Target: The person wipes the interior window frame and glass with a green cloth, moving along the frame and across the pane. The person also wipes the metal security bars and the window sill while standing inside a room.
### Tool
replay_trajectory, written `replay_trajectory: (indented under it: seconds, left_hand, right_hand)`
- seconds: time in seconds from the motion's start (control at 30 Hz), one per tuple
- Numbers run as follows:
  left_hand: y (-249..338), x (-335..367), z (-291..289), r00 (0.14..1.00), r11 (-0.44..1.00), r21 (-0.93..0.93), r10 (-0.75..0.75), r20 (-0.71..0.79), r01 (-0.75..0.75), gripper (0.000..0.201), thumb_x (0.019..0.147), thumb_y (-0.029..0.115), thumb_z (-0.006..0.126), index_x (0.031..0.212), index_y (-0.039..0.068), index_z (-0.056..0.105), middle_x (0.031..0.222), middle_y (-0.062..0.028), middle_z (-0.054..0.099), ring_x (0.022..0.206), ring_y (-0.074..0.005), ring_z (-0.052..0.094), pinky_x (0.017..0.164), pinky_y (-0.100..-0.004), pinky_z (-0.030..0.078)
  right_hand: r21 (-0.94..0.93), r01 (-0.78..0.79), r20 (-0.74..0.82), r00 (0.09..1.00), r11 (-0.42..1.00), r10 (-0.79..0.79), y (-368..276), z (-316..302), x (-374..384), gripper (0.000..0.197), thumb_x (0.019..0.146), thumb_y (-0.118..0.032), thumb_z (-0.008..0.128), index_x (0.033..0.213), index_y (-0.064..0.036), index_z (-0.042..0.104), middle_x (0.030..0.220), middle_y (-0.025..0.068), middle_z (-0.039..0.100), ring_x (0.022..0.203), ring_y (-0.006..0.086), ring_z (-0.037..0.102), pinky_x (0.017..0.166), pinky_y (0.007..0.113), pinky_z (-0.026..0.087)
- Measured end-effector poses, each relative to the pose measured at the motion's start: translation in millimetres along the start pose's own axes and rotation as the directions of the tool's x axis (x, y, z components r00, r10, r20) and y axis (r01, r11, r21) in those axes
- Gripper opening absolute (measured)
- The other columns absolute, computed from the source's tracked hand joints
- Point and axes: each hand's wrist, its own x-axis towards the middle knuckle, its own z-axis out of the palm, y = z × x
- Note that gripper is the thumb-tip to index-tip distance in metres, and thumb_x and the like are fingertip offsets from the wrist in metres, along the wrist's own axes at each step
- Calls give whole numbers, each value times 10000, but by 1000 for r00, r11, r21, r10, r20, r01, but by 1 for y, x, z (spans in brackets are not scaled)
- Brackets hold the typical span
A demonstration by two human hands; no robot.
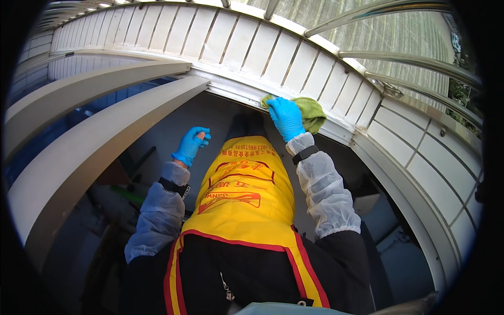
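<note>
My right hand [286,118], in a blue glove, presses a green cloth [311,113] against the pale window frame ledge [236,89] ahead of me. The cloth lies bunched under and to the right of the fingers. My left hand [191,144], also in a blue glove, hangs loosely curled in the air to the left, holding nothing and touching nothing. Both forearms wear translucent white sleeve covers with dark wristbands. A yellow apron with red trim [247,194] covers my front.
White slatted railing panels [236,37] curve across the top and down the right side. Metal bars [399,58] run at the upper right. Two wide pale beams [89,131] slant at the left. Below lies a dark drop with indistinct objects.
</note>
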Motion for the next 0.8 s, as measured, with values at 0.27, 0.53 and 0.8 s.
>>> replay_trajectory:
  seconds: [0.27,0.53,0.8]
  left_hand:
    - [1,-7,9,1000,1000,21,1,12,-1,245,954,208,519,1141,61,583,1015,-61,636,842,-138,585,775,-281,473]
    - [-1,-18,-6,999,999,47,15,-45,-13,251,954,210,518,1144,57,578,1029,-70,633,868,-157,593,791,-292,472]
    - [-6,-19,-6,997,999,37,37,-64,-35,252,953,219,520,1138,62,584,1015,-56,636,844,-135,588,770,-279,471]
  right_hand:
    - [61,166,55,984,984,-170,-29,1,45,166,837,-117,590,991,-129,652,907,110,612,783,310,602,668,394,503]
    - [-240,432,540,804,869,-250,-5,-32,51,557,872,-48,494,1337,-347,423,968,69,615,857,268,628,723,372,521]
    - [-284,398,621,769,872,-150,4,-53,31,413,879,-82,500,1257,-246,512,842,86,643,747,275,656,640,371,531]
